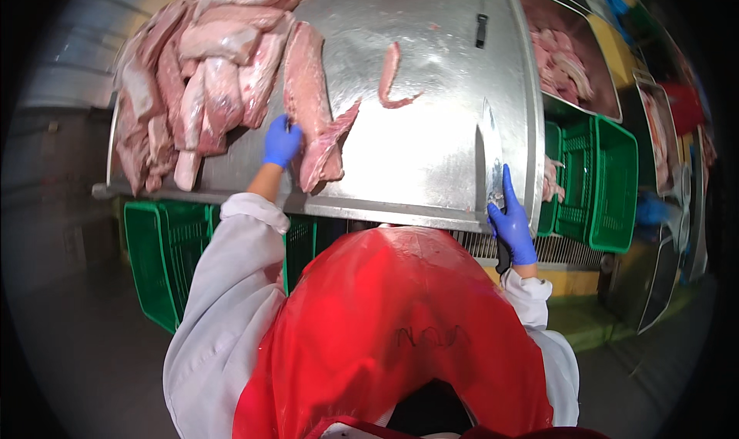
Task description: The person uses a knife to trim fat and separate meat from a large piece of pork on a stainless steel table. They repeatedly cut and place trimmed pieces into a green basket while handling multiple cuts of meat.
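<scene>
A long pale-pink cut of meat (306,77) lies on the steel table (446,77), with a loose flap (336,137) hanging off its near end. At its left edge is my left hand (283,143), blue-gloved, with fingers curled against the meat. My right hand (513,227), also gloved in blue, grips a knife (493,143) near the table's right front corner. Its long blade points away from me, and the forefinger stretches along it. Between the cut and the knife lies a thin curved strip of meat (390,77), touched by neither hand.
A heap of meat cuts (219,70) covers the table's left side. A small black object (481,31) lies far right on the table. Green crates (613,185) stand at the right and below the left front edge (158,262). A metal bin (604,62) holds meat pieces.
</scene>
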{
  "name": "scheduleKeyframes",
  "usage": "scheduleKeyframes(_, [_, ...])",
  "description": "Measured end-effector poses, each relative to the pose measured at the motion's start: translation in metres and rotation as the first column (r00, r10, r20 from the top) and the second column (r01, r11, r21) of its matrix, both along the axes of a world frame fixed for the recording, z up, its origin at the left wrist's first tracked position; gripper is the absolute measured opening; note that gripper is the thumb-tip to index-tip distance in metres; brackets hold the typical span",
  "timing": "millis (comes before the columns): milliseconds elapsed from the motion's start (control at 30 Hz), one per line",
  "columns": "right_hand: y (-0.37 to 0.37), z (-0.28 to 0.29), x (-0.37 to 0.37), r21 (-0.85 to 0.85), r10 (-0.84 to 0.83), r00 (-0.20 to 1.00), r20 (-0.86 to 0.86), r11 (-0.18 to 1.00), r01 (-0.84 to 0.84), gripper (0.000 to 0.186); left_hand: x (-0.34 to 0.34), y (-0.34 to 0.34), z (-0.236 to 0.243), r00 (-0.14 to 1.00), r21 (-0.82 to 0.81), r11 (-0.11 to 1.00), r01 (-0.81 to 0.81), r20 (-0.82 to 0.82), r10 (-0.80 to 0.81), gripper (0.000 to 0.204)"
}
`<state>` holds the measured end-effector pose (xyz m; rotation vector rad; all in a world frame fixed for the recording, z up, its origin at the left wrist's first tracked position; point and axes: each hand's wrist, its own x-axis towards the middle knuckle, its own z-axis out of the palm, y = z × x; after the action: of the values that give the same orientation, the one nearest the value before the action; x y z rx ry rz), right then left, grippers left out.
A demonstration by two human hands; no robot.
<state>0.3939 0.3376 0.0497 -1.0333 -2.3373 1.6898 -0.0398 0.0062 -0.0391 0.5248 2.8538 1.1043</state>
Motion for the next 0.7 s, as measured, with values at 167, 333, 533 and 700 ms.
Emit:
scheduleKeyframes(167, [0.029,0.002,-0.081,0.034,0.200,0.977,0.076,0.978,-0.203,0.085,0.088,0.046,0.011,0.849,-0.527,0.848,0.058,-0.421,-0.320,0.036])
scheduleKeyframes(333, [-0.002,-0.034,-0.175,0.065,0.420,0.903,-0.094,0.907,-0.415,0.083,0.042,-0.013,0.008,0.996,0.200,0.978,0.056,0.059,-0.069,0.017])
scheduleKeyframes(533, [-0.141,-0.044,-0.310,-0.186,0.652,0.756,-0.055,0.737,-0.650,0.082,0.040,-0.084,0.013,0.841,0.499,0.811,-0.306,0.540,-0.015,0.018])
scheduleKeyframes(700, [-0.180,-0.042,-0.326,-0.040,0.929,0.362,0.081,0.366,-0.930,0.074,0.051,-0.058,0.074,0.860,0.582,0.774,-0.248,0.501,-0.102,0.018])
